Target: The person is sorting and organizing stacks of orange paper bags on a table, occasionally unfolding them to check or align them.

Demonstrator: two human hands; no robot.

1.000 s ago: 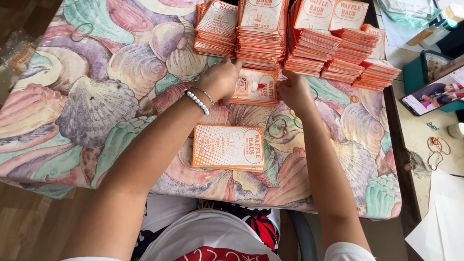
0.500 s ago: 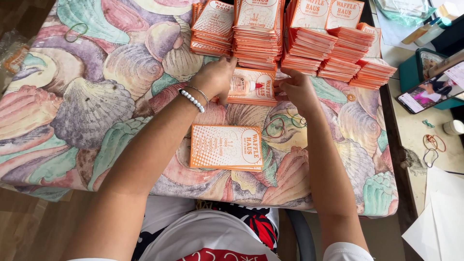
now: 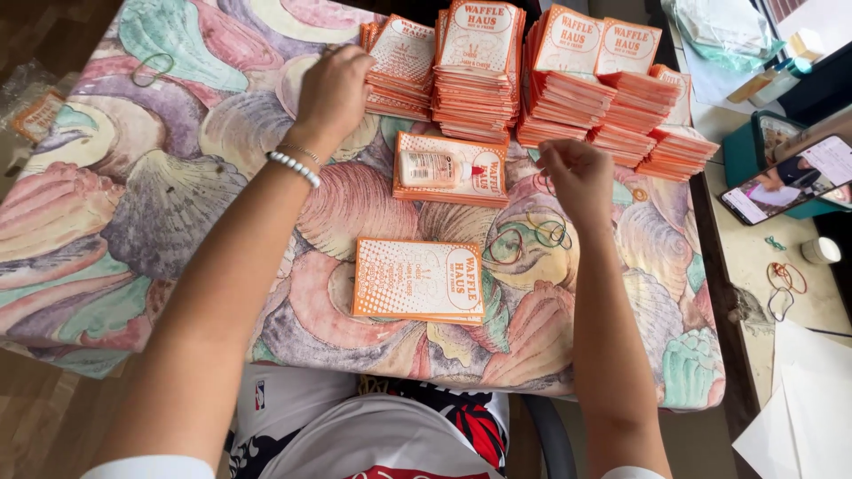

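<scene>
Packet stacks [image 3: 532,80] along the counter's [image 3: 133,204] far edge, bottle [image 3: 435,168] on a packet [image 3: 451,170] before them, another packet [image 3: 419,280] nearer.

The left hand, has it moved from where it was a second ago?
Yes. The left hand has moved away from the small orange stack toward the far leftmost pile of orange cards, leaving that stack uncovered.

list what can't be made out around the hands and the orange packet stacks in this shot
Head view:
- Left hand fingertips: curled over the leftmost orange packet stack, grip hidden.
- Right hand palm: turned away; whether it holds a rubber band cannot be told.
- Stack heights: unreadable from above.
- Phone screen: too small.
- White paper sheets: cut off by the right edge.
</scene>
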